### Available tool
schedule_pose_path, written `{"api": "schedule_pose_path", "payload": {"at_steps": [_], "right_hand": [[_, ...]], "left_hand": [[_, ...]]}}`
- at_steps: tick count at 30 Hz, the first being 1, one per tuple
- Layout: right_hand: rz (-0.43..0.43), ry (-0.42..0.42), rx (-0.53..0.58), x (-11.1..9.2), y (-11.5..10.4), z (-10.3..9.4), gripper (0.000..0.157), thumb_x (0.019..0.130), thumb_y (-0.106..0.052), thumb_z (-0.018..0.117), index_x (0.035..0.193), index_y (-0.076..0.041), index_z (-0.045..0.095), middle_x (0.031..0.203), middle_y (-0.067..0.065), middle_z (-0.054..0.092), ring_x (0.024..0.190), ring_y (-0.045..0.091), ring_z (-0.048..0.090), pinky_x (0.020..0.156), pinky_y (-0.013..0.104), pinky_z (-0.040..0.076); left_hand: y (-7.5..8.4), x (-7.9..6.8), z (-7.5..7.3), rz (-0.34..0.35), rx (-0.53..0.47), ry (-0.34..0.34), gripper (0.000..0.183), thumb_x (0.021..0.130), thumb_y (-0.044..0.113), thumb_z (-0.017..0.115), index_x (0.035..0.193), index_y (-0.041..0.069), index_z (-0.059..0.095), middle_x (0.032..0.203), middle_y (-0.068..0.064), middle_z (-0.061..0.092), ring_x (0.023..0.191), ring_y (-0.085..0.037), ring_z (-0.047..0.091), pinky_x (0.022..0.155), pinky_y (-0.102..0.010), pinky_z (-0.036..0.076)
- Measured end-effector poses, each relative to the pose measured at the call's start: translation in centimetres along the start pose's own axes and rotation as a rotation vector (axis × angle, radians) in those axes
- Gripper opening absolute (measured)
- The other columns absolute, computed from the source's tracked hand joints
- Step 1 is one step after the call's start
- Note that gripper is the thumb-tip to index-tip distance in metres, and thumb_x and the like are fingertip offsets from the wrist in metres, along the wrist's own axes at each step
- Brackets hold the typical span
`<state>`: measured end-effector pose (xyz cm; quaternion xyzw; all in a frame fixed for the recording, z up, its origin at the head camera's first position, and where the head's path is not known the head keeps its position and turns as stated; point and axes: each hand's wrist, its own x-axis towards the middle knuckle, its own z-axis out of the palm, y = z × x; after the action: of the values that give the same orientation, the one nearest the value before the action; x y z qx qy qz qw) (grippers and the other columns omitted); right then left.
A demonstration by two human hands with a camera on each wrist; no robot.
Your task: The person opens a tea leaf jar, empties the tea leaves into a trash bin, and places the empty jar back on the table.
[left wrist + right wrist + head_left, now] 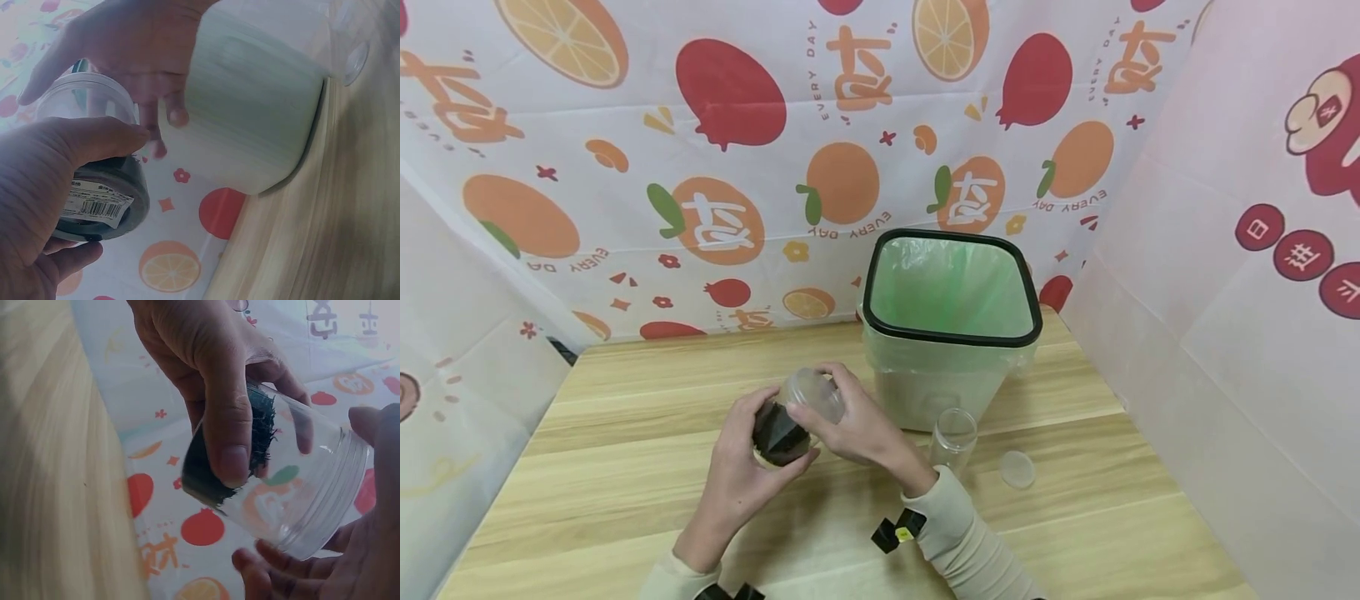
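Observation:
A clear jar (781, 433) with dark, shredded-looking matter packed at its base end is held tilted above the table, between both hands. My left hand (737, 467) grips it round the dark end, thumb across the side in the left wrist view. A white barcode label (97, 203) shows on that end. Round the clear, ridged mouth end (331, 494) curl the thumb and fingers of my right hand (857, 425). To the right of that wrist a second clear jar (955, 437) stands upright, and a translucent round lid (1017, 469) lies flat beside it.
A pale green bin (951, 379) with a black rim and a plastic liner stands at the back right of the wooden table (647, 417). Fruit-printed cloth (715, 192) hangs behind the table, and a pale sheet (1217, 350) lines the right side.

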<state>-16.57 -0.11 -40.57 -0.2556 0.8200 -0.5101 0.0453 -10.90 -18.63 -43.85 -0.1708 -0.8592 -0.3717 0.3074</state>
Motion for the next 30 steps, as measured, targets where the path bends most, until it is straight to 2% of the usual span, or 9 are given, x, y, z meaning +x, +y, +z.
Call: {"api": "schedule_pose_path", "payload": {"at_steps": [5,8,13,21,30], "right_hand": [[0.054,0.067,-0.201,-0.1,-0.9,-0.1,0.070,0.087,-0.076,0.054,0.139,-0.028,0.053,0.117,0.001,0.068,0.094,0.013,0.065,0.074,0.028,0.053],[0.083,0.100,-0.259,-0.1,-1.1,0.0,0.074,0.087,-0.079,0.050,0.135,-0.024,0.056,0.113,0.002,0.070,0.092,0.014,0.065,0.074,0.028,0.052],[0.099,0.157,-0.220,-0.2,-1.3,0.4,0.072,0.087,-0.077,0.051,0.127,-0.019,0.059,0.102,0.003,0.070,0.086,0.014,0.063,0.068,0.026,0.051],[-0.060,0.272,-0.212,-0.2,-0.6,1.2,0.055,0.086,-0.068,0.055,0.105,-0.017,0.062,0.073,-0.004,0.060,0.059,0.006,0.052,0.046,0.022,0.040],[-0.115,0.288,-0.178,-0.4,0.0,2.2,0.049,0.088,-0.062,0.051,0.103,-0.016,0.061,0.068,-0.005,0.059,0.050,0.003,0.046,0.038,0.020,0.038]], "left_hand": [[0.2,0.0,0.0,0.013,0.044,0.021,0.106,0.054,0.017,0.098,0.147,0.005,0.049,0.135,-0.018,0.060,0.120,-0.030,0.056,0.106,-0.009,0.033],[0.2,-0.1,0.0,0.024,0.063,0.019,0.107,0.054,0.018,0.098,0.148,0.006,0.050,0.137,-0.019,0.062,0.121,-0.034,0.056,0.108,-0.013,0.032],[0.6,0.0,-0.3,0.026,0.058,-0.003,0.106,0.055,0.020,0.099,0.149,0.009,0.051,0.139,-0.016,0.064,0.118,-0.033,0.059,0.104,-0.019,0.036],[0.8,0.3,-1.0,0.074,0.070,0.022,0.102,0.050,0.019,0.099,0.143,0.012,0.058,0.132,-0.013,0.069,0.107,-0.026,0.062,0.091,-0.022,0.043],[0.6,0.3,-1.7,0.065,0.079,0.015,0.099,0.047,0.022,0.099,0.138,0.015,0.064,0.121,-0.010,0.075,0.098,-0.018,0.062,0.080,-0.017,0.045]]}}
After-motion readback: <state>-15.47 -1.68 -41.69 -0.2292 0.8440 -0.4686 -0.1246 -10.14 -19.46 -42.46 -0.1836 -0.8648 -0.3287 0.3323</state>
